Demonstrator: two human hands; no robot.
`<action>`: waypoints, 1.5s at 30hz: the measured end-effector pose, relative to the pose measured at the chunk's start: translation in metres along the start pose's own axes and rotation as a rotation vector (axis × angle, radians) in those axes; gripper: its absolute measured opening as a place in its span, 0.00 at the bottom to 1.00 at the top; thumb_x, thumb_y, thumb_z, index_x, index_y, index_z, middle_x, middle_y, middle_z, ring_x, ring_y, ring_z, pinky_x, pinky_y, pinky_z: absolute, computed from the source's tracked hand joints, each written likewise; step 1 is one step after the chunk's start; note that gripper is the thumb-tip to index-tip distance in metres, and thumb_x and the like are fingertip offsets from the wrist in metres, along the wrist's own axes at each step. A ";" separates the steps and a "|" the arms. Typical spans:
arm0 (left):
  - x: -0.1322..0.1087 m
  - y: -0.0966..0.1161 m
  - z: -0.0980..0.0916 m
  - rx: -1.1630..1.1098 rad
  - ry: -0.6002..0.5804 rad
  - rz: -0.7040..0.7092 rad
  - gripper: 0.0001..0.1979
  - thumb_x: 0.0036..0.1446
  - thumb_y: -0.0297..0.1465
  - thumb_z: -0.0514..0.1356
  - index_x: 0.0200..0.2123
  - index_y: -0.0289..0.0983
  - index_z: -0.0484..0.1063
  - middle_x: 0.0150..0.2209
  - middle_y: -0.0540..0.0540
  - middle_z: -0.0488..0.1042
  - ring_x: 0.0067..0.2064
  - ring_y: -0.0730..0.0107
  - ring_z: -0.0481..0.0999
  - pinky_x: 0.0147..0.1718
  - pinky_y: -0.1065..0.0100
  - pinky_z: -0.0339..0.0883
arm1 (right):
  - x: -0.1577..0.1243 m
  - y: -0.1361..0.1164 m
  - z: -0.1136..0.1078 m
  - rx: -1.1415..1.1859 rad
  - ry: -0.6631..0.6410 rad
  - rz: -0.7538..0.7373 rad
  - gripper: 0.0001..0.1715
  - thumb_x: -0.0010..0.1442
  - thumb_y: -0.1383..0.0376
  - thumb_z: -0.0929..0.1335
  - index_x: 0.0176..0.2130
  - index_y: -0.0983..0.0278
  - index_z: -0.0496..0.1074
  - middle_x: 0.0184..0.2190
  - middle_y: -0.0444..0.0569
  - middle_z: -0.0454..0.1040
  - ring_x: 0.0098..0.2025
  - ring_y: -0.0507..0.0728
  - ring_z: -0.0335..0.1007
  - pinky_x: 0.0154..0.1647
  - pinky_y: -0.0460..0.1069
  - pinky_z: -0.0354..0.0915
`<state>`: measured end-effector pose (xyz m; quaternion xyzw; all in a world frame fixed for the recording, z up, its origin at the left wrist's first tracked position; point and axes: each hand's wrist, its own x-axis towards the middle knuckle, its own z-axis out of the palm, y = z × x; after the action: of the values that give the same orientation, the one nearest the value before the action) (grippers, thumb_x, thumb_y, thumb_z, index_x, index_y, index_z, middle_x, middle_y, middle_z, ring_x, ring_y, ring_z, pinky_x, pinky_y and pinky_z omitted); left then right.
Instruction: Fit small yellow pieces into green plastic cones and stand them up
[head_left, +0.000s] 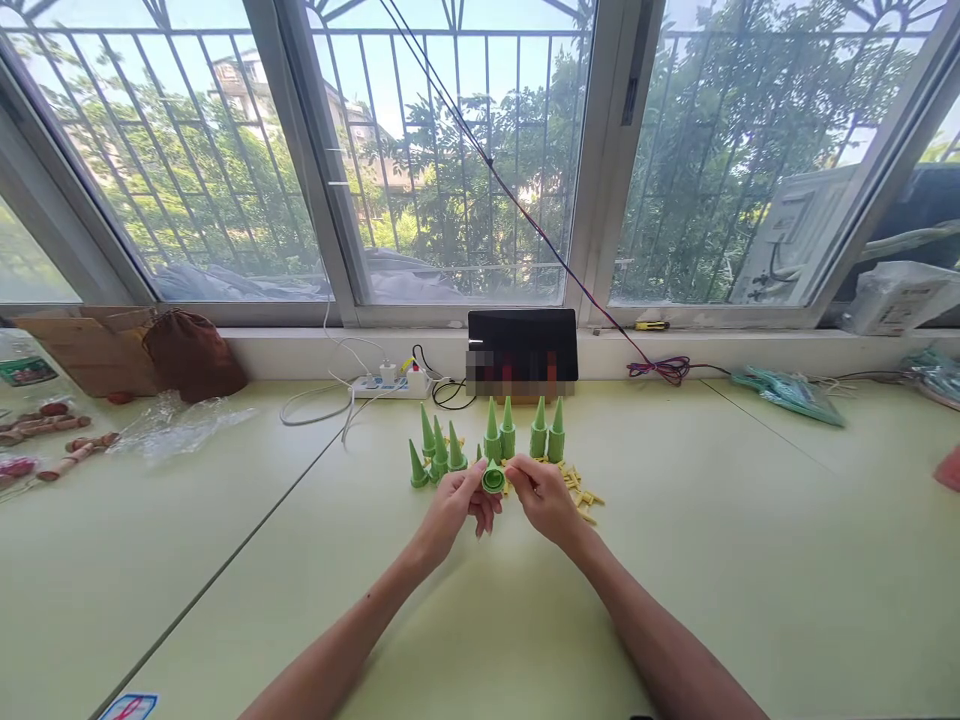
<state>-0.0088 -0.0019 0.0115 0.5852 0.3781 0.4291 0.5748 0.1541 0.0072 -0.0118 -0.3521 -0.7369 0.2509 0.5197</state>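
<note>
My left hand (pixel 459 500) grips a green cone-shaped cap (pixel 493 481) between thumb and fingers, its round hollow end turned toward me. Pinched together at the cap's right edge are the fingers of my right hand (pixel 541 497); what they hold, if anything, is too small to make out. Just beyond my hands stand several upright green cones (pixel 439 450) on the left. Taller green cones on ribbed bases (pixel 500 432) stand in the middle, and two more (pixel 547 432) to the right. Small yellow pieces (pixel 581 490) lie scattered beside my right hand, partly hidden by it.
A dark-screened tablet (pixel 523 345) leans by the window sill. Left of it are a power strip (pixel 394 383) and white cables. A brown bag (pixel 193 355), clear plastic and wooden-looking pieces (pixel 71 460) lie far left. A cable coil (pixel 660 369) and plastic packets (pixel 789 393) sit back right.
</note>
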 end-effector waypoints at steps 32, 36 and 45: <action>-0.001 -0.014 -0.015 0.906 0.105 0.589 0.17 0.66 0.33 0.49 0.55 0.43 0.67 0.50 0.41 0.68 0.33 0.72 0.71 0.36 0.68 0.66 | 0.001 -0.001 -0.002 -0.039 0.034 0.072 0.22 0.67 0.56 0.59 0.24 0.62 0.53 0.19 0.38 0.52 0.22 0.49 0.45 0.23 0.45 0.48; -0.002 -0.012 -0.006 0.856 0.247 0.580 0.16 0.65 0.35 0.52 0.54 0.42 0.69 0.49 0.42 0.69 0.32 0.73 0.71 0.32 0.70 0.67 | 0.002 -0.003 -0.002 -0.048 0.076 0.054 0.21 0.67 0.56 0.59 0.26 0.63 0.59 0.19 0.38 0.54 0.22 0.49 0.47 0.24 0.45 0.48; 0.000 -0.001 0.001 0.272 0.257 0.144 0.28 0.61 0.52 0.49 0.23 0.34 0.69 0.18 0.49 0.68 0.15 0.75 0.65 0.14 0.73 0.57 | 0.001 -0.001 -0.006 -0.139 0.100 -0.009 0.20 0.68 0.57 0.59 0.28 0.63 0.64 0.20 0.40 0.59 0.23 0.49 0.50 0.26 0.45 0.51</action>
<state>-0.0082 -0.0019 0.0110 0.6233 0.4602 0.4853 0.4052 0.1592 0.0074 -0.0079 -0.3961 -0.7272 0.1788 0.5314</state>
